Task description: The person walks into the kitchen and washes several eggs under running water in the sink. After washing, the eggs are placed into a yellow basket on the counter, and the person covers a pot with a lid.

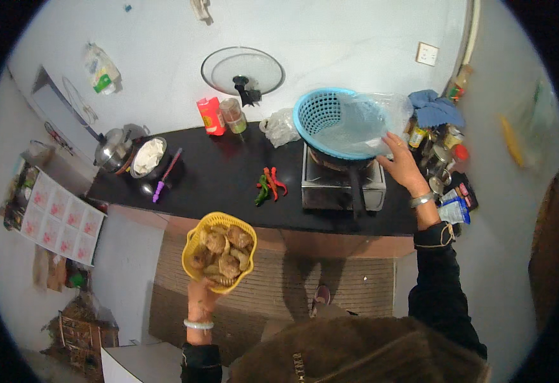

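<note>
My left hand (203, 299) grips the near rim of a yellow plastic basket (194, 239), held out over the floor in front of the counter. Several brown, rough-skinned root vegetables (229, 266), perhaps taro, lie in it with paler knobbly pieces. At the right, my right hand (400, 162) has its fingers at the edge of a clear plastic bag (360, 115); fingers and thumb seem to pinch it. That bag lies across a blue plastic colander (318, 115), which rests on a dark pan (356, 191) over a gas stove (327, 196).
Red and green chillies (272, 183) lie on the black countertop (212, 182) left of the stove. Bottles and jars (440, 155) crowd the right end. A bowl with a white bag (149, 155), a purple-handled tool (159, 190) and a metal pot (113, 149) stand left. A glass lid (242, 72) hangs behind.
</note>
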The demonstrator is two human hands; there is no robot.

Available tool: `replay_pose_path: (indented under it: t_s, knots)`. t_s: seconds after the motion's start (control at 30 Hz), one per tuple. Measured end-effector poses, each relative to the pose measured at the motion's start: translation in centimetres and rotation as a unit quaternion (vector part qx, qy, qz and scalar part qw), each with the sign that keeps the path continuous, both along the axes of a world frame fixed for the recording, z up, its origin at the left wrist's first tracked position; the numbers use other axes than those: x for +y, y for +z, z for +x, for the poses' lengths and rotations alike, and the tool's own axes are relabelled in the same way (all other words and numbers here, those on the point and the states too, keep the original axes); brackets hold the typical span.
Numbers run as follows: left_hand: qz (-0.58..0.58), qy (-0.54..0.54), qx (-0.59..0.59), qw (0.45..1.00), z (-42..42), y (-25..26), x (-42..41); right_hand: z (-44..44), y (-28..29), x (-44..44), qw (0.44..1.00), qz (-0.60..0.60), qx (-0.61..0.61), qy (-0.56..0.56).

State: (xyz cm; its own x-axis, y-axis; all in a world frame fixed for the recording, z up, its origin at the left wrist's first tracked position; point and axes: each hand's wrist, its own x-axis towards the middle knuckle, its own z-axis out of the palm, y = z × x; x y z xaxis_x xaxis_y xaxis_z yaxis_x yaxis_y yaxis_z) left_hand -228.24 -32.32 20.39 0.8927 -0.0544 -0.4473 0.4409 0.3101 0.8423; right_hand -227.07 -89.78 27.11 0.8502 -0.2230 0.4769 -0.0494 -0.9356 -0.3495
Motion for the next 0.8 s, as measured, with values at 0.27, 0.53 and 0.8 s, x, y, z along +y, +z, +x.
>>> replay_pose_path:
  t_s: [0.27, 0.53, 0.8]
  knots:
    - [0.029, -0.058, 0.049, 0.997, 18.3, -4.7, -1.4, 3.4, 1.8, -1.4, 0.995, 0.085, 0.049, -0.016]
    - [-0.078, -0.095, 0.066, 0.99, 37.2, -13.2, -2.8, 5.7, 3.9, -2.4, 0.991, 0.058, -0.001, -0.124]
    - [0.004, -0.133, 0.092, 0.987, 48.4, -13.7, -6.4, 5.9, 8.3, -0.7, 0.944, 0.162, -0.124, -0.26]
